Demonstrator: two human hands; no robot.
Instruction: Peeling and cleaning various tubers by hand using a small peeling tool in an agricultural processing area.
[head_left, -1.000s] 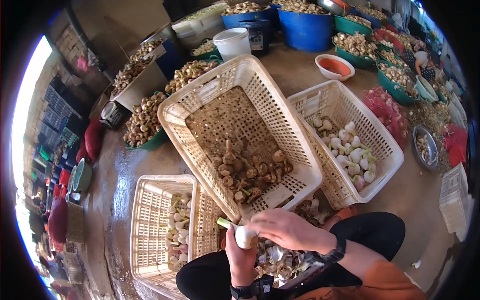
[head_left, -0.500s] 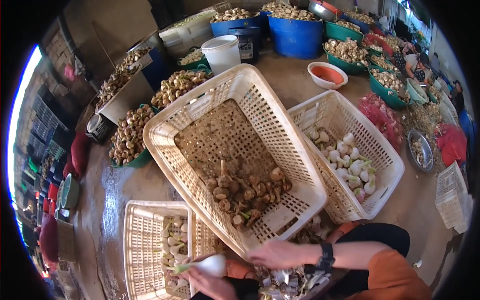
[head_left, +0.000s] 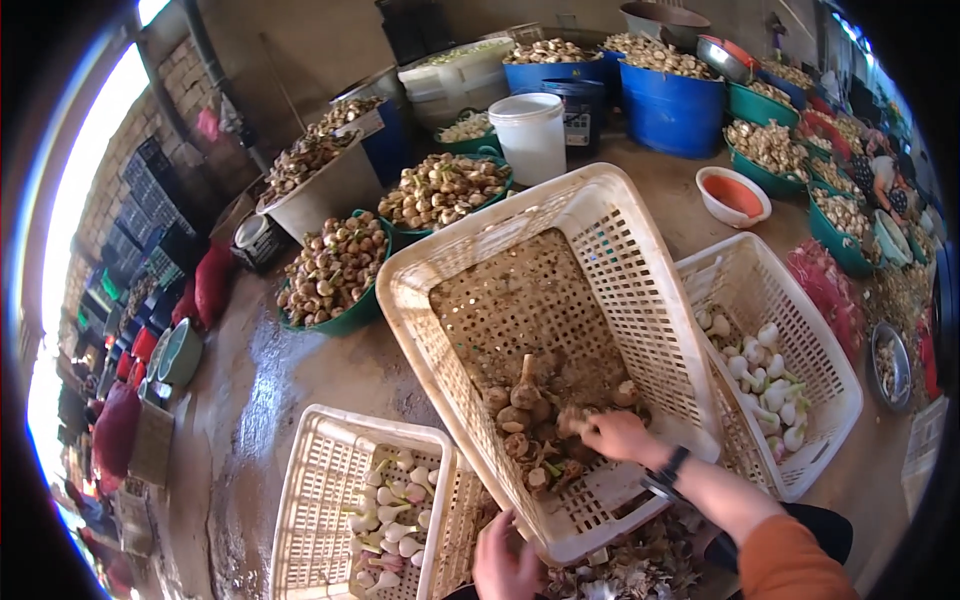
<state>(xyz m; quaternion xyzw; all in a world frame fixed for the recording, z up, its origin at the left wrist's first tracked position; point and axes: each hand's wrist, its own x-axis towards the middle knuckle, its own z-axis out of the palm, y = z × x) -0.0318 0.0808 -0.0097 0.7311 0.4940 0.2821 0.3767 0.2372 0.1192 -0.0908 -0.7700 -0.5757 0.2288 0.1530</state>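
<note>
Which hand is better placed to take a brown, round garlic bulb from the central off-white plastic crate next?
Likely the right hand: it is inside the crate, at the brown bulbs; the left hand is outside it.

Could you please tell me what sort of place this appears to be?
Probably a garlic-cleaning workshop: brown, soiled garlic bulbs lie in the middle plastic crate, pale, clean garlic bulbs fill part of the right-hand crate, and loose garlic skins are heaped below.

Right hand now at garlic
</note>
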